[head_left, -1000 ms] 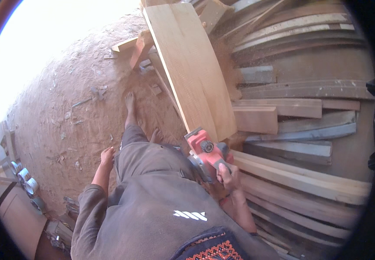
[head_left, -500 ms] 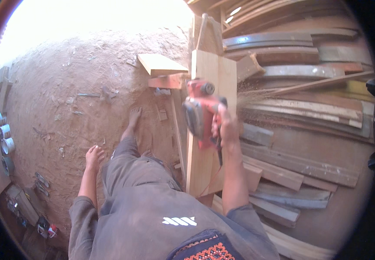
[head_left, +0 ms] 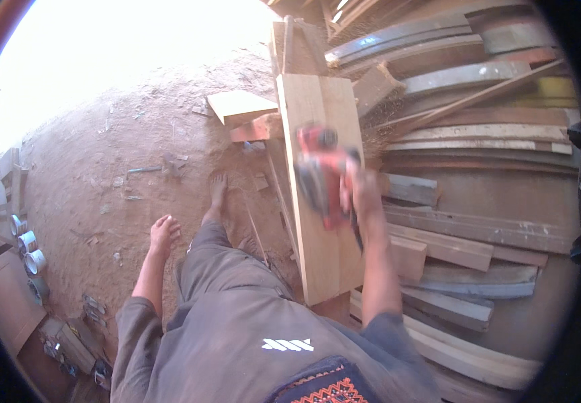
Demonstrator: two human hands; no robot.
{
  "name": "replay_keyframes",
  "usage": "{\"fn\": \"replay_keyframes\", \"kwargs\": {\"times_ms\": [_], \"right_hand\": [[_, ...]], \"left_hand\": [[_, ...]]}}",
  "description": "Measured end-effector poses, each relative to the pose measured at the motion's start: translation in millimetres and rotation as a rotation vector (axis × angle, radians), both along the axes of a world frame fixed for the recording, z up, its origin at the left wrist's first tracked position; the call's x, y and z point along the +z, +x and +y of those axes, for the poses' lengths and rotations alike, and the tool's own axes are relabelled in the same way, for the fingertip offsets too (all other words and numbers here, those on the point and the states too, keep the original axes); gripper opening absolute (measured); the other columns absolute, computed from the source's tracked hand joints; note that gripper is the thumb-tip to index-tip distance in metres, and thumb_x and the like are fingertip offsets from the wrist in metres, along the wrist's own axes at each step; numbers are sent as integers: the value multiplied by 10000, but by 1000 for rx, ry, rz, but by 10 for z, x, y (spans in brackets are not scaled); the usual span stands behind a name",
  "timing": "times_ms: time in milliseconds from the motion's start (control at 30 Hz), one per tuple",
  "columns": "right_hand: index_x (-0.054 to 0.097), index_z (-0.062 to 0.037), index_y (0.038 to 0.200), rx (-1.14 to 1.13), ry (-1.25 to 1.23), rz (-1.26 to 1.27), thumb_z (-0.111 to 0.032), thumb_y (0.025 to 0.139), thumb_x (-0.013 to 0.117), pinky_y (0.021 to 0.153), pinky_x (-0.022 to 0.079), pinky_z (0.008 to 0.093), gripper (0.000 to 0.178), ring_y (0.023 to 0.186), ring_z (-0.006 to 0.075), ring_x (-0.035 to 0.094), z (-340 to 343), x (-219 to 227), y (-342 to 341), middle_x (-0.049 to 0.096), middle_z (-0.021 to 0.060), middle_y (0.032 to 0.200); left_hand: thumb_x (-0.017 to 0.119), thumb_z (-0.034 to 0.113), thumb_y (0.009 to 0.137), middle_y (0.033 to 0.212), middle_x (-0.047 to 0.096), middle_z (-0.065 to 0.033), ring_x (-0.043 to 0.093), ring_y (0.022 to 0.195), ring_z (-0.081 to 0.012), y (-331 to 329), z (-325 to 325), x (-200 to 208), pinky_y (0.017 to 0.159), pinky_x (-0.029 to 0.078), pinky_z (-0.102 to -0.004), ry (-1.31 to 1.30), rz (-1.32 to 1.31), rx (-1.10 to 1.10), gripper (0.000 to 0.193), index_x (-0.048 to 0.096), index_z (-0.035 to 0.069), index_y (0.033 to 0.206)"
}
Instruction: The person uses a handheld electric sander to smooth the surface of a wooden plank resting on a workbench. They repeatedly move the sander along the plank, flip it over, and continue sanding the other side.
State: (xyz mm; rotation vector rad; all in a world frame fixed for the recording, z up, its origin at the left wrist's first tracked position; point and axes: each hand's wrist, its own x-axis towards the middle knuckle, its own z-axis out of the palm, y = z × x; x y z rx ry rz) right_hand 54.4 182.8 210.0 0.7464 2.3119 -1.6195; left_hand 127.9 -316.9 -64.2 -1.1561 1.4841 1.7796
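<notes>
My right hand point(head_left: 364, 195) is closed around the rear handle of a red and black electric hand planer point(head_left: 330, 176), which is blurred by motion. The planer lies on the upper face of a thick, pale wooden board point(head_left: 324, 269), about halfway along it. Fine shavings point(head_left: 391, 111) fly off to the right of the planer. My left hand point(head_left: 165, 232) hangs in the air over the ground on the left, fingers loosely bent and holding nothing.
Stacked planks and beams point(head_left: 465, 225) fill the right side. Beyond the board's left edge is a short pale timber block point(head_left: 240, 107) on a reddish piece point(head_left: 257, 127). A hammer point(head_left: 169, 166) lies on the dirt ground; white tins point(head_left: 27, 240) stand far left.
The planer has shifted from overhanging the board's left edge to nearer its middle. The whole view has turned slightly. My left hand stays free at my side.
</notes>
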Motion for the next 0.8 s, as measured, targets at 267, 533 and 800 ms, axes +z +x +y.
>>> {"fn": "replay_keyframes", "kwargs": {"times_ms": [267, 533, 800], "right_hand": [[577, -63, 711, -287, 12, -193, -395, 1063, 479, 467, 382, 287, 494, 490, 107, 509, -274, 399, 3287, 525, 8, 561], [577, -55, 730, -276, -24, -164, -423, 1048, 524, 446, 373, 280, 489, 472, 91, 489, -88, 259, 2067, 504, -8, 575], [568, -97, 687, -182, -27, -62, -507, 1011, 568, 402, 353, 277, 522, 423, 101, 485, 142, -11, -660, 515, -1, 544]], "left_hand": [[654, 254, 1028, 1192, 673, -109, 682, 991, -211, 256, 391, -247, 780, 568, -383, 42, -82, -210, 461, 535, 26, 1410], [629, 227, 1046, 1227, 676, -134, 701, 934, -217, 493, 494, -193, 765, 579, -337, 35, -138, -112, 452, 530, -13, 1416], [597, 259, 1058, 1247, 673, -114, 692, 1031, -237, 244, -16, -77, 796, 575, -381, -8, -126, 82, 453, 514, 36, 1443]]}}
